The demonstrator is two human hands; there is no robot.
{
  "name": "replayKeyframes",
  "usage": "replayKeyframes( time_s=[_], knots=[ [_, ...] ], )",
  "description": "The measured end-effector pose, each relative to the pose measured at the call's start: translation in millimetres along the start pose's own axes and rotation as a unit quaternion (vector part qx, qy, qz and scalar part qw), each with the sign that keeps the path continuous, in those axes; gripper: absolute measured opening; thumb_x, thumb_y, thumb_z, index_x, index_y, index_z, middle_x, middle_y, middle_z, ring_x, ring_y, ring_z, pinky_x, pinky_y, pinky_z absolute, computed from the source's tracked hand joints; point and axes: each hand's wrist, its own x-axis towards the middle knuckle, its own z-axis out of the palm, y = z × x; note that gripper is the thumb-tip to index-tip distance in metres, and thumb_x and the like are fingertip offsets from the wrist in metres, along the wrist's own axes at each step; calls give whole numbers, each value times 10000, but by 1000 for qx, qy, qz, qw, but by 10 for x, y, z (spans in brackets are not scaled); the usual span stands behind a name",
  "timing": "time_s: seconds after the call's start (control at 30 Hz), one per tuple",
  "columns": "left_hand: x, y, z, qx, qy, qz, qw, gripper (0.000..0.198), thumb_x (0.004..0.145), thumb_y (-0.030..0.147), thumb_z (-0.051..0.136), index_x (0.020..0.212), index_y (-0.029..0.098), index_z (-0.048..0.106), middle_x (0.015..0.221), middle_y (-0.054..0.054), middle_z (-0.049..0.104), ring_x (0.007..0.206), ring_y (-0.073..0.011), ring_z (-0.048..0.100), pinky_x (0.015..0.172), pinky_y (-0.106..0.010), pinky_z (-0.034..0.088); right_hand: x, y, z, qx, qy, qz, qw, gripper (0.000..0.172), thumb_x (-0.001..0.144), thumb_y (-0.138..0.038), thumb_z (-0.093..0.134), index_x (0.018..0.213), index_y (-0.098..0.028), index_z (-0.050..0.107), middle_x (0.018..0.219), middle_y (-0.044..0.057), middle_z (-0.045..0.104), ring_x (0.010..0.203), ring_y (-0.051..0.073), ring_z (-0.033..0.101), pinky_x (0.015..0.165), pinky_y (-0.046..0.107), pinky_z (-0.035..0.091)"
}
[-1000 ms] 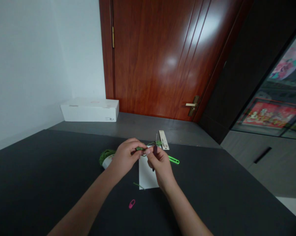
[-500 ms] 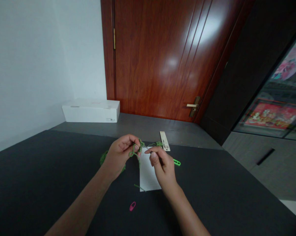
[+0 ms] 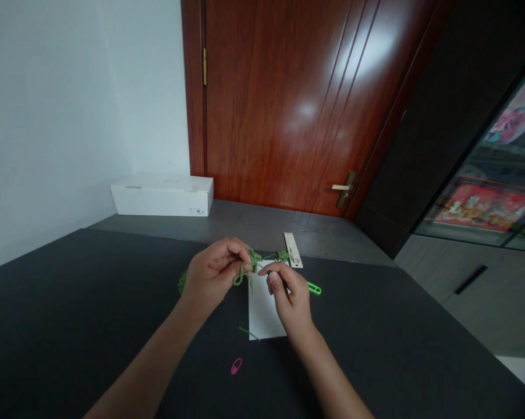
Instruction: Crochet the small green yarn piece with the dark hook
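White rectangular cardboard box (image 3: 162,196): well to the far left of the white paper sheet (image 3: 262,317) and beyond it, against the wall. Ball of green yarn (image 3: 182,283): left of the sheet, mostly hidden behind the left hand (image 3: 210,274). Left hand: raised over the sheet's far left corner, fingers curled in, thumb and forefinger pinched on the small green crocheted yarn piece (image 3: 247,265), which hangs just above that corner. Pink plastic clip (image 3: 236,366): on the black table (image 3: 70,326), near the sheet's near edge and to its left. Short green yarn strand (image 3: 248,332): lying across the sheet's near left corner. Right hand (image 3: 291,295): over the sheet's right side, closed about a thin dark hook (image 3: 269,272), with the tip directed at the yarn piece; whether they touch cannot be determined. Pale wooden ruler (image 3: 292,250): beyond the sheet's far right corner. Bright green plastic tool (image 3: 314,287): just right of the sheet, partly covered by the right hand.
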Motion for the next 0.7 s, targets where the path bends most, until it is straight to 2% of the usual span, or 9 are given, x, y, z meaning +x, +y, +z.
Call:
replayKeyframes(
  time_s=[0.23, 0.5, 0.7],
  knots=[
    [4, -1, 7, 4, -9, 22, 1000, 112, 714, 82, 698, 702, 190, 671, 789, -28, 661, 762, -170, 648, 660, -252, 518, 15, 22, 3, 11, 6, -10, 1000, 289, 1005, -310, 471, 888, -229, 722, 633, -14, 570, 607, 148, 538, 655, 275, 379],
    [8, 19, 7, -6, -46, 77, 996, 227, 750, -20, 626, 745, 187, 719, 763, -15, 671, 742, -140, 662, 657, -219, 508, 53, -2, -19, 13, 19, -81, 996, 266, 986, -218, 480, 831, -209, 696, 638, -18, 584, 635, 144, 555, 679, 262, 401],
    [14, 26, -10, -4, -64, 104, 993, 212, 778, -8, 654, 755, 183, 744, 758, -24, 691, 737, -146, 666, 648, -223, 500, 76, -32, -27, 21, 24, -112, 993, 260, 983, -186, 488, 817, -208, 687, 620, -25, 545, 643, 143, 549, 686, 261, 395]
  ],
)
